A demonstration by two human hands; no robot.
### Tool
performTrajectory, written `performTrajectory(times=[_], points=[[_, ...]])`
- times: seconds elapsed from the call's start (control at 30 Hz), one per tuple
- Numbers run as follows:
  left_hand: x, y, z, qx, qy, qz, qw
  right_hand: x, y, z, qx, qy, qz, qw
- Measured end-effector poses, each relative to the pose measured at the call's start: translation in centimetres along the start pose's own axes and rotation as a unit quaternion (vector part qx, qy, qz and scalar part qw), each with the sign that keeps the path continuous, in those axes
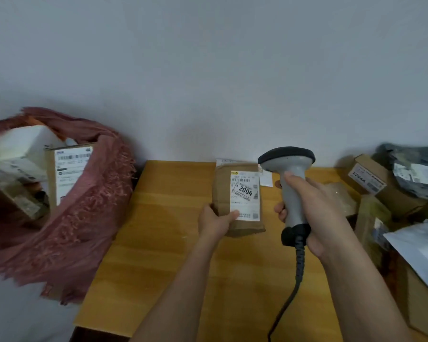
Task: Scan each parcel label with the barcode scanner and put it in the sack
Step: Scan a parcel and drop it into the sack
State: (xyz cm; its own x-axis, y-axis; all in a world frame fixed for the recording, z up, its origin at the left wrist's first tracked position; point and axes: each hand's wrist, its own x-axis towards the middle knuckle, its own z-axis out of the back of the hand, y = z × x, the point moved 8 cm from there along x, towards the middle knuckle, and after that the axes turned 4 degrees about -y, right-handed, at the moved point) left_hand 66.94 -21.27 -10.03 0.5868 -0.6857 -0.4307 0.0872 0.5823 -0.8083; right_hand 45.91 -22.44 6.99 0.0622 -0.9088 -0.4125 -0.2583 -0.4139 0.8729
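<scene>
Head view: L hand [216, 222] pinched brown parcel [237, 198] corner; R hand [314, 206] fingers wrapped round scanner [288, 183]. Needed label [245, 195] flat, scanner head aimed at barcode.

Plain room, wooden table against wall.

Pale grey-white wall [208, 70] filling the upper half of the frame, evenly and softly lit; light wooden tabletop [163, 230] across the lower centre, far edge meeting the wall; pale floor [22, 317] at lower left.

Both forearms reach forward, bare. The left hand [214, 222] pinches with thumb on top; the right hand [314, 206] is curled in a fist-like grip, thumb up.
</scene>
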Motion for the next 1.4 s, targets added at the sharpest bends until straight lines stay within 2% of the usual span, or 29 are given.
performTrajectory(times=[0.13,0.3,0.47,0.57,0.63,0.77,0.93,1.1,1.17,1.33,1.4], points=[[0.3,-7.2,8.4,-0.053,-0.052,-0.1,0.992,-1.3,0.6,-5.8,0.007,0.029,0.039,0.999],[-1.3,-13.1,22.4,-0.131,-0.182,-0.208,0.952,-3.2,-1.0,-13.6,0.006,0.087,0.041,0.995],[-3.3,-11.9,36.2,-0.233,-0.343,-0.212,0.885,-5.0,-4.3,-20.7,-0.017,0.16,0.026,0.987],[-4.2,-9.0,42.7,-0.211,-0.452,-0.178,0.848,-5.8,-6.6,-24.1,-0.021,0.186,0.012,0.982],[-4.1,-7.0,45.4,-0.163,-0.489,-0.132,0.846,-5.8,-8.1,-25.7,-0.015,0.185,-0.002,0.983],[-1.7,-3.4,46.9,0.009,-0.434,-0.026,0.901,-4.5,-11.6,-28.3,-0.017,0.157,-0.023,0.987],[-1.1,-1.7,46.9,0.124,-0.408,0.006,0.905,-2.4,-15.0,-30.4,-0.055,0.116,-0.046,0.991],[0.6,0.0,45.3,0.159,-0.311,0.039,0.936,-1.0,-15.8,-31.1,-0.116,0.094,-0.032,0.988],[1.1,0.5,44.5,0.158,-0.288,0.046,0.943,-0.9,-15.1,-31.3,-0.102,0.094,-0.031,0.99],[1.4,-0.4,43.5,0.151,-0.315,0.032,0.936,-1.7,-8.9,-32.0,-0.029,0.137,0.113,0.984],[1.1,-1.9,43.1,0.14,-0.341,-0.006,0.93,-1.4,-8.1,-31.3,-0.018,0.133,0.106,0.985]])
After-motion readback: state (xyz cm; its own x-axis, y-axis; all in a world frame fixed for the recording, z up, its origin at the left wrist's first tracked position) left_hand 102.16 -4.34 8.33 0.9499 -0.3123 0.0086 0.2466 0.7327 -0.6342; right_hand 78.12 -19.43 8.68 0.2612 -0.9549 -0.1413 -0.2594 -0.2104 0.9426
